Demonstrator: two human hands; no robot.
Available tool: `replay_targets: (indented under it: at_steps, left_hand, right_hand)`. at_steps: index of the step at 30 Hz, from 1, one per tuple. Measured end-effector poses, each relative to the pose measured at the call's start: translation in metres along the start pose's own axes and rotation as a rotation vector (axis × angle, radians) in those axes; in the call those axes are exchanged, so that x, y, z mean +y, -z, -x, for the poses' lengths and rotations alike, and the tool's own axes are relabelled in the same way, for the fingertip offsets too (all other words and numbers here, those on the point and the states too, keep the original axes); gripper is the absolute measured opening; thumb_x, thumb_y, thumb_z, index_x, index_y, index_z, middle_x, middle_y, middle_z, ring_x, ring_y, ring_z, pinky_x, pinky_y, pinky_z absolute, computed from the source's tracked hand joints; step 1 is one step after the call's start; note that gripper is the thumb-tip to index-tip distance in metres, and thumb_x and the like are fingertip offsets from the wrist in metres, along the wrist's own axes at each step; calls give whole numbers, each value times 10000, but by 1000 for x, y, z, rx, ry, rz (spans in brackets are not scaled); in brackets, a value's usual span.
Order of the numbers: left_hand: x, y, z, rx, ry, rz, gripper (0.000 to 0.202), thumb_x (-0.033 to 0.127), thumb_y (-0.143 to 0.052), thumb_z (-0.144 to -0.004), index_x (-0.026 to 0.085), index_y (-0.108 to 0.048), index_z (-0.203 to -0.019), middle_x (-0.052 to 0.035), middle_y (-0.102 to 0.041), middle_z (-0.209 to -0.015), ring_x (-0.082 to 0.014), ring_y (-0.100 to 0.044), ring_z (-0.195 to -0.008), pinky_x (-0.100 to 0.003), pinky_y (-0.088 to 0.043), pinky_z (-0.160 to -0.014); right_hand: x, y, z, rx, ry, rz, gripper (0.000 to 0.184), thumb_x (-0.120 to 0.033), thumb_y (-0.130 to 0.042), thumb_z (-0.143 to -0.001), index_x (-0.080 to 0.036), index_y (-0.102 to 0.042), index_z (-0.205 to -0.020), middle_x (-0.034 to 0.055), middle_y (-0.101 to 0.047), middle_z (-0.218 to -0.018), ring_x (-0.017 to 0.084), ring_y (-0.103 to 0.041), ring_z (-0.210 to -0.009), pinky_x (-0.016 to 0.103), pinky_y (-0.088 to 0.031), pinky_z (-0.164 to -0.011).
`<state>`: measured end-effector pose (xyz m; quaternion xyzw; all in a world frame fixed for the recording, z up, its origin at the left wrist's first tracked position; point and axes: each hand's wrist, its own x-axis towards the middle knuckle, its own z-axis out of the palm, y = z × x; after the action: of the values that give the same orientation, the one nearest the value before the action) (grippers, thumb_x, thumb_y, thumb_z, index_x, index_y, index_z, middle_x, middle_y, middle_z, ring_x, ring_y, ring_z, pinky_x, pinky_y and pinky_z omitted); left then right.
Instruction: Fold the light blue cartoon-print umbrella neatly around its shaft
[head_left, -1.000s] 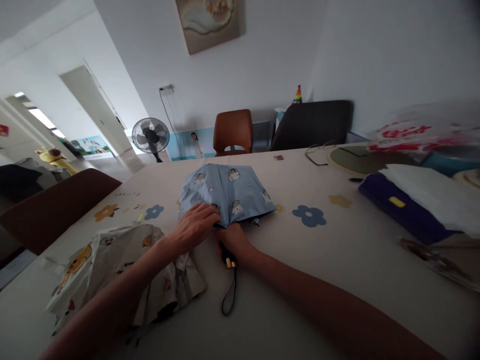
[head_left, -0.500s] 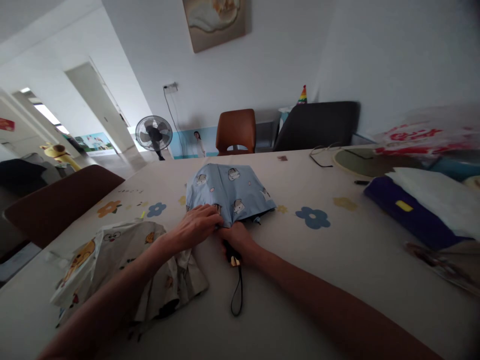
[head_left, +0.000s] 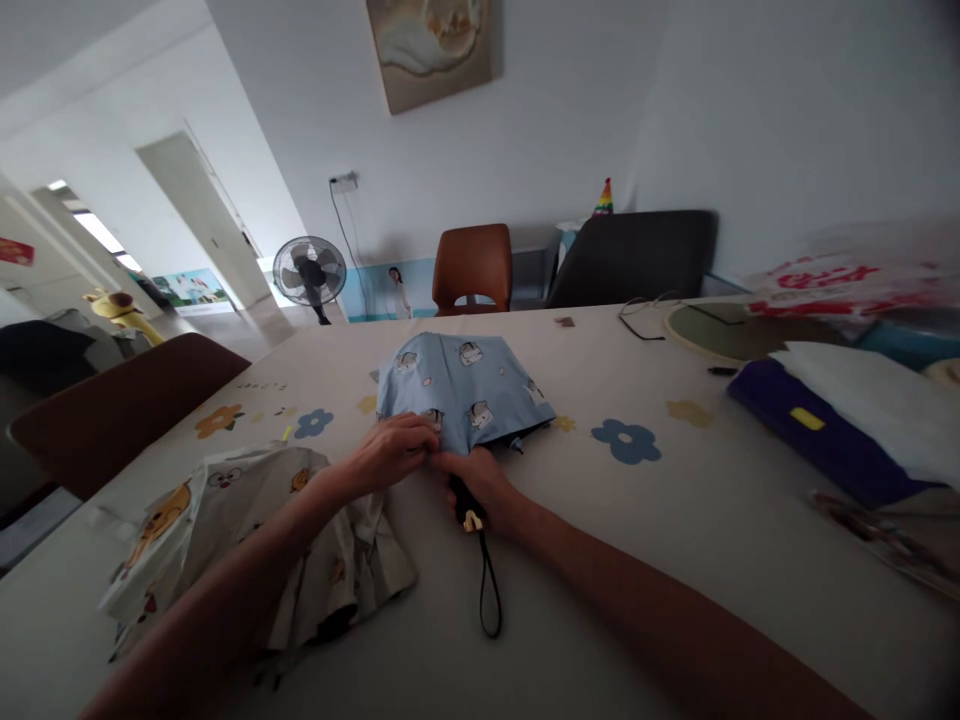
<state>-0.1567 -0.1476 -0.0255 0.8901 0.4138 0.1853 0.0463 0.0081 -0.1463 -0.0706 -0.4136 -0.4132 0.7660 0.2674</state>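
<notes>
A light blue folding umbrella with small cartoon prints lies collapsed on the table. My right hand is wrapped round its black handle, whose gold tip and black wrist strap trail toward me. My left hand has its fingers curled on the near edge of the blue canopy, right beside the right hand. A second umbrella, white with yellow cartoon figures, lies crumpled under my left forearm.
A purple box with white paper, a round mat, glasses and a red-printed plastic bag sit at the right. Brown chairs and a dark chair ring the table. A fan stands behind.
My left hand's fingers have curled tighter on the canopy edge. The wrist strap has shifted slightly to the right. The view has drifted a little.
</notes>
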Motion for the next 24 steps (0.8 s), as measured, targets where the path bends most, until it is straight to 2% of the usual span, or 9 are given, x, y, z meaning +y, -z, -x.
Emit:
replay_targets:
  at_steps: [3, 5, 10, 14, 17, 20, 22, 24]
  left_hand:
    - [-1, -2, 0, 11, -1, -5, 139, 108, -482, -799, 165, -609, -799, -74, -646, -888, -168, -579, -873, -291, -468, -754]
    - [0, -2, 0, 19, 5, -2, 129, 106, -484, -796, 163, -598, -785, -68, -636, -853, -161, -578, -837, -280, -467, -730]
    - [0, -2, -2, 19, 59, 56, 123, 102, -481, -781, 171, -582, -792, -43, -614, -808, -137, -573, -773, -260, -464, -706]
    - [-3, -2, 0, 15, 117, 27, 160, 86, -476, -745, 182, -589, -804, -40, -618, -823, -152, -574, -808, -282, -464, -735]
    - [-7, -1, -1, 145, 198, 1, 235, 61, -422, -736, 188, -593, -837, -43, -626, -864, -163, -575, -856, -313, -462, -789]
    - [-6, -3, -13, 329, 244, 35, 262, 134, -429, -788, 185, -574, -1000, -77, -610, -1083, -195, -536, -1067, -371, -413, -938]
    - [-2, -7, -30, 388, 292, 87, 380, 249, -482, -809, 164, -493, -1179, -121, -481, -1312, -238, -389, -1265, -414, -316, -1044]
    - [3, -13, -50, 408, 421, 179, 592, 355, -542, -780, 120, -378, -1298, -171, -302, -1440, -279, -232, -1357, -430, -255, -1081]
  right_hand:
    - [0, 1, -2, 8, 7, -42, 389, -523, -582, -727, -169, -489, -594, -34, -478, -398, 101, -462, -317, 211, -397, -302]
    - [0, 1, -2, 29, 5, -48, 419, -560, -565, -732, -174, -479, -593, -41, -462, -392, 101, -451, -306, 216, -393, -289]
    - [-2, 0, -1, 4, -3, -6, 310, -380, -561, -773, -173, -461, -564, -33, -470, -384, 104, -448, -299, 215, -394, -293]
    - [-4, -3, 2, 62, -16, 23, 297, -323, -535, -775, -175, -448, -533, -28, -458, -353, 100, -424, -278, 209, -371, -284]
    - [-2, -6, 2, 104, -2, 31, 300, -312, -525, -772, -175, -454, -515, -21, -466, -350, 105, -431, -279, 213, -376, -290]
    - [1, -9, 2, 138, 28, 32, 314, -301, -516, -775, -177, -454, -492, -16, -471, -347, 107, -443, -284, 216, -392, -307]
    - [3, -11, 3, 167, 61, 40, 338, -296, -514, -778, -177, -451, -468, -13, -467, -339, 104, -440, -283, 212, -387, -309]
    - [5, -13, 3, 198, 92, 63, 352, -285, -516, -776, -179, -451, -447, -7, -465, -334, 108, -443, -284, 215, -380, -306]
